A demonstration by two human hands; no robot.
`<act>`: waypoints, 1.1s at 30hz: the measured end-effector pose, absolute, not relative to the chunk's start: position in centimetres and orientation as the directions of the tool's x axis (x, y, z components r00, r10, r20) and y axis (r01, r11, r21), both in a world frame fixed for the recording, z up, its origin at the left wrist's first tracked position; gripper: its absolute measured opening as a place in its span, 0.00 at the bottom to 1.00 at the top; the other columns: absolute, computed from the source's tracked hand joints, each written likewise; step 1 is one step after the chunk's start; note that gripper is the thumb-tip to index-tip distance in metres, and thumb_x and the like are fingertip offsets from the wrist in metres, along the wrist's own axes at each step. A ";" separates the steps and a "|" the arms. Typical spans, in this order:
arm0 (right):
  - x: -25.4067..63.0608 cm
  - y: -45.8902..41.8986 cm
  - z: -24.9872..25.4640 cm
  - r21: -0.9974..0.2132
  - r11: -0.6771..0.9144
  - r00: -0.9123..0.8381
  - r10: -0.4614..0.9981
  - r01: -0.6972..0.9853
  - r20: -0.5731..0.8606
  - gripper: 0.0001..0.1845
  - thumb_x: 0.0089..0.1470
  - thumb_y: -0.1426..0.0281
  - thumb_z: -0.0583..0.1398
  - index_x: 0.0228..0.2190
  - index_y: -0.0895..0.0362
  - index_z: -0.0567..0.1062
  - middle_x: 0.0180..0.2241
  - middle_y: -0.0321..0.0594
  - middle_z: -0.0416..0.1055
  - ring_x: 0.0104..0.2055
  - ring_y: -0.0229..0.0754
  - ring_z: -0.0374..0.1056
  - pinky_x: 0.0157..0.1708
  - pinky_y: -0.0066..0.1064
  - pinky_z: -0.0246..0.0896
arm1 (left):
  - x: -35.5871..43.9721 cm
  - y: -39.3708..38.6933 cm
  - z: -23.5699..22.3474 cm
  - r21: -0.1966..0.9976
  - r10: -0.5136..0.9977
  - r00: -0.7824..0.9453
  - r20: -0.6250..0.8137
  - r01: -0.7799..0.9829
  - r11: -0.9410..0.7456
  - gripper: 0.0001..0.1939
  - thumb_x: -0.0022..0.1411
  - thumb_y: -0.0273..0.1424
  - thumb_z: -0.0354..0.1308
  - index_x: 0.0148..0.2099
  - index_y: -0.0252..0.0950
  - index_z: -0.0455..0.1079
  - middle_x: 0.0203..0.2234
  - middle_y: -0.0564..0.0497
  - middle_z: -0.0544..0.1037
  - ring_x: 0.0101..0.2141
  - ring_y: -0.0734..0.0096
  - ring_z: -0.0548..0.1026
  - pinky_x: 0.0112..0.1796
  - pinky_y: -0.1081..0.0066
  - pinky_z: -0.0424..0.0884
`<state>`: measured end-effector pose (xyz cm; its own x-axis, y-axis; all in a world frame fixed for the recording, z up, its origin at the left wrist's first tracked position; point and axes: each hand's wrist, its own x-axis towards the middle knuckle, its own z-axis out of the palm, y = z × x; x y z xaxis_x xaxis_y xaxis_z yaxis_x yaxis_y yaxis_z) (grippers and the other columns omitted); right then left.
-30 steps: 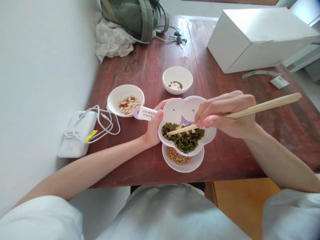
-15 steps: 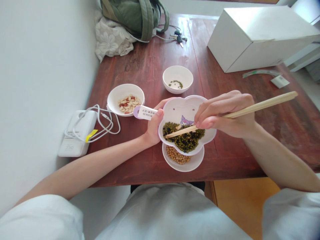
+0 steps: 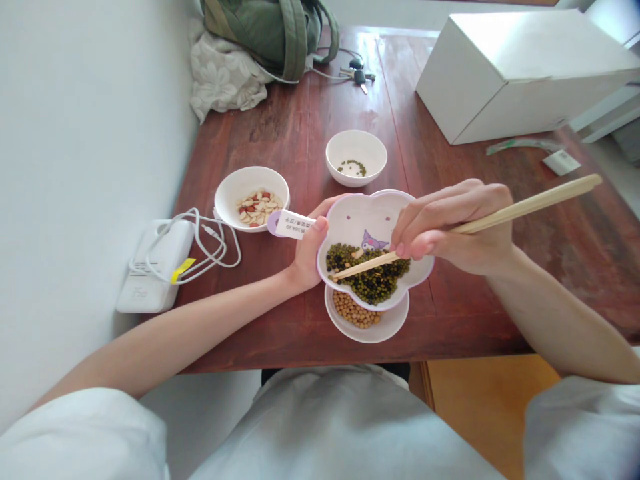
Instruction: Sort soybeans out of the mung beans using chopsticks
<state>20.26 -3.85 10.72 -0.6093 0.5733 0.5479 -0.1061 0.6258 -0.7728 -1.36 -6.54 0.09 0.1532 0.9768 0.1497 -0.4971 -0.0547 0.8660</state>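
Observation:
My left hand (image 3: 311, 250) grips the left side of a cloud-shaped bowl (image 3: 365, 217) with a lilac rim, a cartoon print and a labelled handle. The bowl is tilted, and green and black beans (image 3: 373, 283) lie along its lower side with a few pale pieces among them. My right hand (image 3: 450, 223) is closed around wooden chopsticks (image 3: 530, 203), whose tips are among the beans at the left. Partly hidden beneath the cloud-shaped bowl is a white bowl (image 3: 395, 323) of yellow soybeans (image 3: 356, 310).
Behind stands a white bowl (image 3: 356, 141) with some green beans. To the left are a bowl (image 3: 225, 200) of peanuts and pale pieces, and a white power bank (image 3: 155, 280) with a cable. A green bag (image 3: 260, 33), keys (image 3: 359, 76) and a white box (image 3: 500, 73) sit farther back.
My right hand and the chopsticks have shifted very slightly to the right. The tips remain among the beans, and the cloud-shaped bowl is held in nearly the same place.

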 end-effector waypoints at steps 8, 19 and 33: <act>20.0 -4.0 11.1 -0.785 0.601 -0.589 0.584 -0.150 0.559 0.15 0.61 0.67 0.76 0.25 0.62 0.86 0.23 0.42 0.82 0.21 0.36 0.74 0.22 0.25 0.69 | -1.3 -6.6 0.3 0.840 0.974 0.149 0.172 -0.538 -0.067 0.27 0.66 0.61 0.60 0.52 0.47 0.83 0.49 0.44 0.88 0.65 0.33 0.79 0.59 0.44 0.79; 20.7 -3.7 11.1 -0.828 0.539 -0.498 0.681 -0.155 0.537 0.15 0.62 0.67 0.75 0.26 0.62 0.88 0.19 0.41 0.78 0.18 0.37 0.73 0.15 0.24 0.62 | -1.3 -7.0 0.7 0.826 0.960 0.156 0.234 -0.552 -0.112 0.27 0.70 0.58 0.60 0.55 0.44 0.83 0.57 0.43 0.86 0.66 0.36 0.78 0.65 0.43 0.76; 20.4 -3.9 11.0 -0.756 0.654 -0.625 0.585 -0.014 0.517 0.13 0.64 0.64 0.74 0.29 0.56 0.87 0.27 0.38 0.84 0.26 0.37 0.77 0.25 0.27 0.69 | -1.3 -6.6 0.4 0.855 0.974 0.147 0.173 -0.514 -0.074 0.27 0.66 0.61 0.60 0.52 0.47 0.82 0.53 0.44 0.87 0.68 0.35 0.78 0.58 0.45 0.82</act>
<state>20.44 -3.89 10.99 -0.6249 0.5847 0.5173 -0.0141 0.6541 -0.7563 -1.26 -6.61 0.40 0.1473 0.9738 0.1735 -0.5140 -0.0745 0.8546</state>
